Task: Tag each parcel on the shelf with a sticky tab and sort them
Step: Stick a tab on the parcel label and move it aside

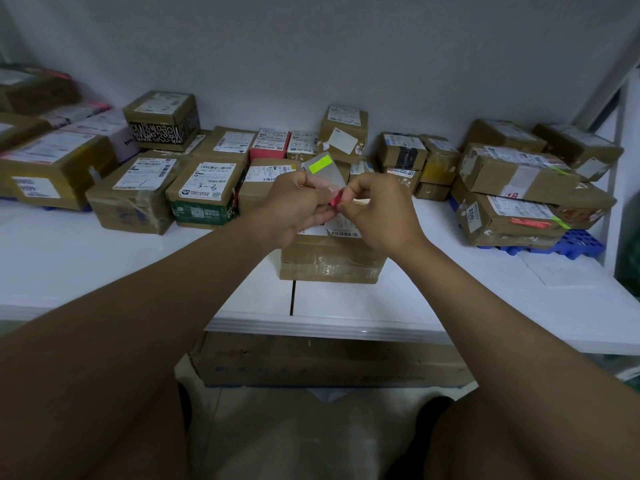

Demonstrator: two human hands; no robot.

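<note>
A small grey sheet [323, 174] of sticky tabs sits at the centre of the frame, tilted, with one bright yellow-green tab [320, 165] near its upper edge. The left hand [294, 209] grips the sheet's lower end, its fingers curled around it. The right hand [377, 211] is just beside it, thumb and forefinger pinched tight on a small red tab [336, 199] at the sheet's lower right edge; its other fingers are curled in. Directly below the hands a brown parcel [332, 261] stands alone near the front of a white shelf [104, 258], wrapped in clear tape, its white barcode label partly hidden by the hands. Behind it, along the back wall, many more taped cardboard parcels stand in rows and stacks: one in the centre left has "3-2" handwritten on its label [207, 183], and a stack on the right of the frame [512, 195] rests on a blue plastic pallet [568, 245]. A long flat carton [329, 362] lies under the shelf at the lower centre.
</note>
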